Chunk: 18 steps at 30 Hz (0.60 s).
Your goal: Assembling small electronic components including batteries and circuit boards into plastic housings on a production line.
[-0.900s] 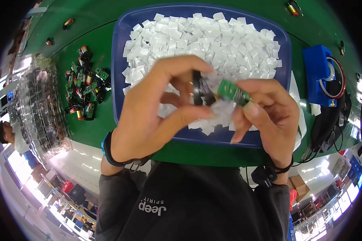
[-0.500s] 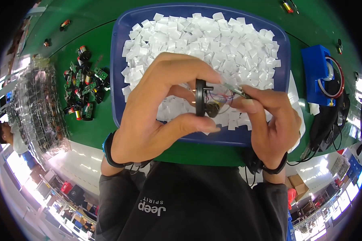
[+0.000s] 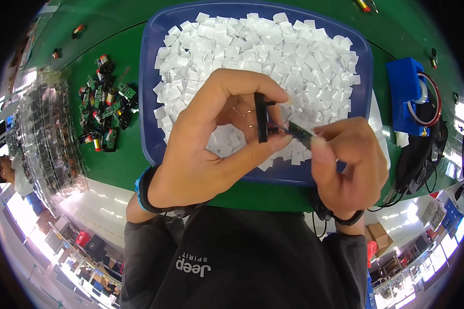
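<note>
Circuit board (image 3: pixel 300 134) looks light, stiff and kinda fragile, so edges only imo. Right hand (image 3: pixel 349 157) has its near-right end pinched, over the blue tray (image 3: pixel 147 103). Left hand (image 3: pixel 203 147) grips the black part (image 3: pixel 262 119) just left; its thin pins (image 3: pixel 249 112) look bendable, so avoid those. Can't tell what's joining them, too blurry.

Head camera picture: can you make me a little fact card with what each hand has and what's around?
Left hand: holds a black part between thumb and fingers
Right hand: pinches a small green circuit board
Beneath hands: blue tray of white square pieces
Left of tray: pile of parts with green boards
Right of tray: blue holder with rolls
Work surface: green table
</note>
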Available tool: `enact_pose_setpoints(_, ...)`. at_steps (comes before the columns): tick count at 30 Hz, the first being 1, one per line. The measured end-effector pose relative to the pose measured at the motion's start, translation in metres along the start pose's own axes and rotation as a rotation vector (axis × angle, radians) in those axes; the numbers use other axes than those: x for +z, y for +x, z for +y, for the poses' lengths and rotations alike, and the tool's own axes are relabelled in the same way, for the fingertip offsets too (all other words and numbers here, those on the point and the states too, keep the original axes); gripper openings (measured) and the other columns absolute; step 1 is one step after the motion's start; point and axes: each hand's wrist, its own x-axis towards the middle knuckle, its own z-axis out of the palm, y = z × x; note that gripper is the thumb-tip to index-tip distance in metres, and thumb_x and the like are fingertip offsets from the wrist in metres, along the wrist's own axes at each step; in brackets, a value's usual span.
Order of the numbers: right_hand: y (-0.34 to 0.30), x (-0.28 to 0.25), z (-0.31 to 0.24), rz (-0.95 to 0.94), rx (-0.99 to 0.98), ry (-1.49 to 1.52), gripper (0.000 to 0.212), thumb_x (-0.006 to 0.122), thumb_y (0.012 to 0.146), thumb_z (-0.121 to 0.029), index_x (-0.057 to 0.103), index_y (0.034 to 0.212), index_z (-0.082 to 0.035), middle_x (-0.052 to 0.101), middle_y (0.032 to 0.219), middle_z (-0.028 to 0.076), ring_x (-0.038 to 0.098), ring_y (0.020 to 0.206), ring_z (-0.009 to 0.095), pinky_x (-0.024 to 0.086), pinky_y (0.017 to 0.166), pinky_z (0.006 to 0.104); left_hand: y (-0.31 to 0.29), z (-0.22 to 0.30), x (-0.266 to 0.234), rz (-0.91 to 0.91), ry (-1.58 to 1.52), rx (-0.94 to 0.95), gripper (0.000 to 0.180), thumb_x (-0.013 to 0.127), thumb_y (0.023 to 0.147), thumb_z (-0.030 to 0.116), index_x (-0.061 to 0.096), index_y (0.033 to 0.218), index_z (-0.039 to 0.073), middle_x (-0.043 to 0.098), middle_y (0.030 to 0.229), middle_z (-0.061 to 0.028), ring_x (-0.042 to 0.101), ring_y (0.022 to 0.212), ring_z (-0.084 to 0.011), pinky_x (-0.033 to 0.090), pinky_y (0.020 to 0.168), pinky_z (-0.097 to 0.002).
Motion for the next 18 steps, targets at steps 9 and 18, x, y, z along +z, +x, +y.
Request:
enact_pose_setpoints(9,0.012,-0.013,0.006,-0.254,0.087,0.31,0.019,0.072,0.079,0.0,0.054,0.086,0.001,0.065,0.093,0.02,0.063,0.085,0.021,0.05,0.074,0.0313,0.002,0.004,0.001,0.009,-0.293,-0.141,0.039,0.069,0.08,-0.005,0.051,0.115,0.001,0.06,0.091,-0.008,0.06,0.085,-0.0145,0.049,0.081,-0.0289)
enact_pose_setpoints(18,0.006,-0.013,0.011,-0.366,0.25,0.596,0.033,0.077,0.075,-0.002,0.058,0.101,0.004,0.065,0.1,0.02,0.063,0.087,0.024,0.051,0.074,0.0308,0.006,0.0,-0.013,-0.126,-0.453,-0.389,0.036,0.065,0.085,-0.001,0.052,0.118,0.0,0.058,0.095,-0.0062,0.059,0.086,-0.0125,0.049,0.078,-0.027)
